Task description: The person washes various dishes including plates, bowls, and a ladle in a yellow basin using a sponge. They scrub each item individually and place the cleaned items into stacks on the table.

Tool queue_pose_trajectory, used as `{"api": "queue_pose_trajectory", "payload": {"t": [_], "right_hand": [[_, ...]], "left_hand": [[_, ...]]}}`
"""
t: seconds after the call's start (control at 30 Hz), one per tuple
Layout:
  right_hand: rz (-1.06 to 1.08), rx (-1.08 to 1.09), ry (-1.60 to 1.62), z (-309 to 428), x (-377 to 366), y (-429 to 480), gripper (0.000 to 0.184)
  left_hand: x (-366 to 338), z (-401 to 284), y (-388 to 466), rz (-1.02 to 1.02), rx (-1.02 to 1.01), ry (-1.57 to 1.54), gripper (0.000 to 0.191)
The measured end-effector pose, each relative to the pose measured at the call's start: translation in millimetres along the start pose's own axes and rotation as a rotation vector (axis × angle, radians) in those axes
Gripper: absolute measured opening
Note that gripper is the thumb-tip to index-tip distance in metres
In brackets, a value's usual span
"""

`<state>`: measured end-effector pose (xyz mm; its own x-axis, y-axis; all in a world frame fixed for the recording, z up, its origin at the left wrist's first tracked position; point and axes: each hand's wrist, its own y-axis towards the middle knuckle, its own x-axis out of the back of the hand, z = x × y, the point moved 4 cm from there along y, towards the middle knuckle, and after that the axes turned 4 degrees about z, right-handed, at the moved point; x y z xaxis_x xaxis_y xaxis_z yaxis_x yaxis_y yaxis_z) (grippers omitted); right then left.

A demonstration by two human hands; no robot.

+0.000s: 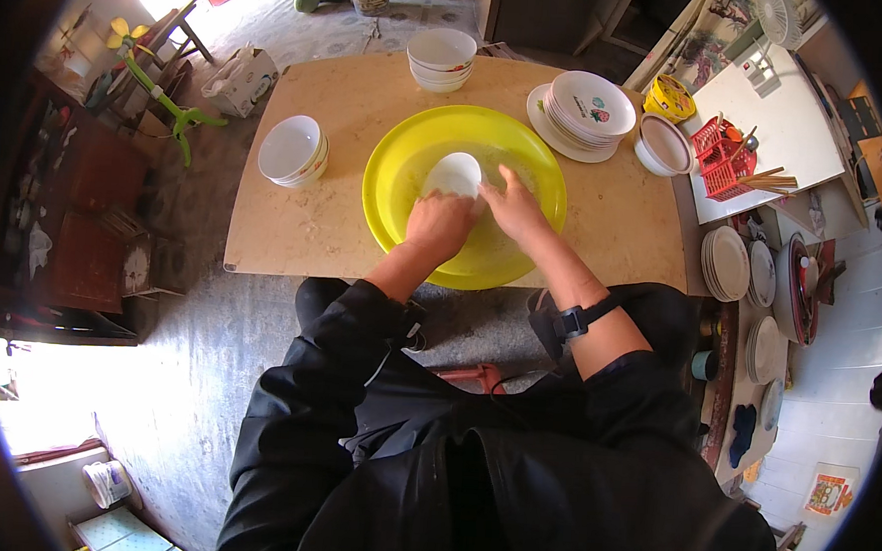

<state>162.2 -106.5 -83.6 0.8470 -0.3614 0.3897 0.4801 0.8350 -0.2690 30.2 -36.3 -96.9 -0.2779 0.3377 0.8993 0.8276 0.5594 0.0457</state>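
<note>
A white bowl (pixel 455 171) is tilted inside a large yellow plastic basin (pixel 375 197) that holds cloudy water. My left hand (pixel 441 222) grips the bowl's near side, fingers curled over its rim. At the bowl's right edge is my right hand (pixel 518 208), its thumb raised and its fingertips partly hidden, so its hold is unclear. Stacked white bowls (pixel 292 150) stand left of the basin, and another bowl stack (pixel 441 57) stands behind it. To the back right, a pile of white plates (pixel 592 107) with a strawberry print on the top one rests on the table.
The basin stands on a wooden table (pixel 301 231) at its near edge. Farther right are a bowl (pixel 665 145), a yellow tub (pixel 669 97) and a red utensil basket (pixel 724 159) holding chopsticks. More plates (pixel 726 264) line a lower surface. A green fan stand (pixel 155 88) is on the left floor.
</note>
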Motion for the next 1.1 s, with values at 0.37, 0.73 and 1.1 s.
{"api": "queue_pose_trajectory", "payload": {"t": [0.37, 0.73, 1.1], "right_hand": [[0.141, -0.391, 0.588, -33.3, -11.8, 20.8, 0.054], [-0.011, -0.188, 0.65, -32.4, 7.4, 18.7, 0.042], [-0.017, -0.16, 0.881, -37.4, 16.7, 21.2, 0.035]], "left_hand": [[-11.7, 5.3, -9.4, 0.06, -0.22, 0.028, 0.02], [10.2, -45.9, 9.6, -0.103, -0.336, -0.097, 0.011], [16.2, -58.3, 15.4, 0.003, -0.256, 0.0, 0.015]]}}
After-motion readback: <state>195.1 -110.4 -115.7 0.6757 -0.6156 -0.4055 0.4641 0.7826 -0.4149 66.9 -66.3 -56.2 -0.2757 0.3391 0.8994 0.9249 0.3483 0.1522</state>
